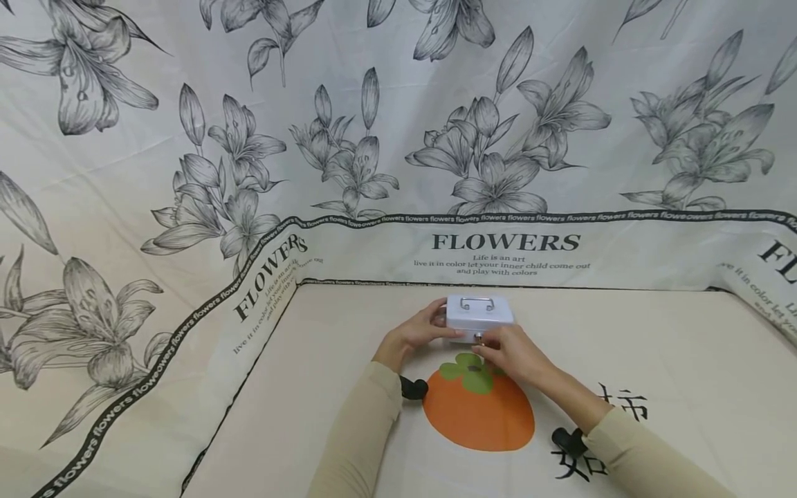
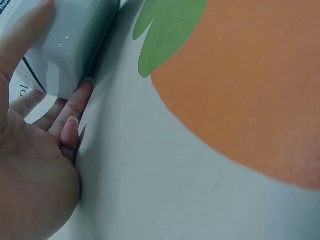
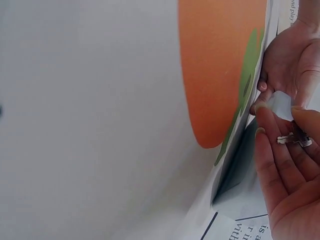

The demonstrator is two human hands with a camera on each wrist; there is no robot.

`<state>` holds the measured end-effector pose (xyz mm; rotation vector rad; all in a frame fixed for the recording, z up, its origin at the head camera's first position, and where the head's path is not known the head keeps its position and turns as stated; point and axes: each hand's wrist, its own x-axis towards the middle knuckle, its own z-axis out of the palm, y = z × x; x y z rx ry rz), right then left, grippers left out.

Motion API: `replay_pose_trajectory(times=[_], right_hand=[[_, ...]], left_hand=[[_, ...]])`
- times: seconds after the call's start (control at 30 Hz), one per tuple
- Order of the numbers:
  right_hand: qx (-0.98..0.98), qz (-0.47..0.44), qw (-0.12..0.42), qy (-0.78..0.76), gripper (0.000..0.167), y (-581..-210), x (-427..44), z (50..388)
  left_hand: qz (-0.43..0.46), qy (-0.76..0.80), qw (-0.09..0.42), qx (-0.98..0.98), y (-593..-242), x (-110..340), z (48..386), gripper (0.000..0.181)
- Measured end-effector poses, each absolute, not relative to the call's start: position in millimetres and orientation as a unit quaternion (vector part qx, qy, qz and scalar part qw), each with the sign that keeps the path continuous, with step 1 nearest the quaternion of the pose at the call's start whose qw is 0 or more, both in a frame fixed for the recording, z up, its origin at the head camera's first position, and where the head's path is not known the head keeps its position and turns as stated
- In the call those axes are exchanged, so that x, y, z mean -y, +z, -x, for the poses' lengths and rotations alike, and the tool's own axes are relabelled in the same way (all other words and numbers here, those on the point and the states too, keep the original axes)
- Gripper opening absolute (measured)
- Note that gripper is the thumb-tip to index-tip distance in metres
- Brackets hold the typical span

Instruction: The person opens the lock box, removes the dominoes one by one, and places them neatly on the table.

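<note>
A small white cash box with a metal carrying handle folded on its lid sits on the table. My left hand grips its left end, the thumb across the front and the fingers around the side. In the left wrist view, those fingertips reach low along the box's glossy wall. At the lock on the front, my right hand pinches a small metal key. The right wrist view has a second metal key hanging near the palm. The pinched key's tip is hidden by the fingers.
The box stands just behind a printed orange persimmon on the pale tablecloth. Black printed characters lie beneath and beside the right forearm. A flower-patterned curtain rises behind the table and on the left.
</note>
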<state>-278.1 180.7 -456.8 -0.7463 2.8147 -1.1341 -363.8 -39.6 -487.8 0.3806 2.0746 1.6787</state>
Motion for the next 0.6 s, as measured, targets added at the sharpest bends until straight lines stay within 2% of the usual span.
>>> replay_pose_trajectory(times=[0.6], right_hand=[[-0.9, 0.233, 0.022, -0.367, 0.014, -453.9, -181.4, 278.1]], left_hand=[[-0.142, 0.622, 0.228, -0.736, -489.1, 38.6, 365.2, 0.092]])
